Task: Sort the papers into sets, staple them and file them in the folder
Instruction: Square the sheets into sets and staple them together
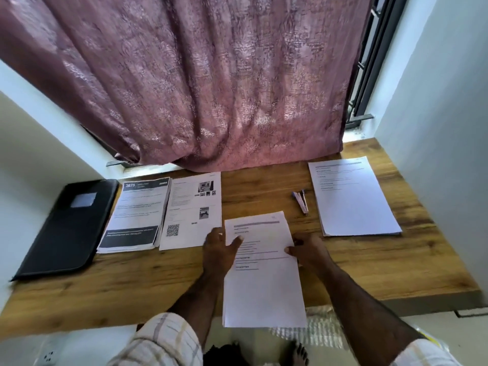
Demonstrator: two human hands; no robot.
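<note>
Both hands hold a stack of white printed papers (262, 276) above the near edge of the wooden desk (369, 265). My left hand (219, 249) grips the stack's left edge, thumb on top. My right hand (306, 250) pinches its right edge. A black folder (68, 225) lies shut at the far left. Beside it sits a pile with a dark header marked 3675 (137, 215), then a sheet with photos and a QR code (192, 210). Another white pile (352, 196) lies at the right. A small stapler (301, 202) rests between the piles.
A mauve curtain (200, 83) hangs over the desk's back edge. White walls close in on both sides. A window grille (369, 62) shows at the upper right. A wall socket (47, 356) is low on the left. Bare feet stand below the desk.
</note>
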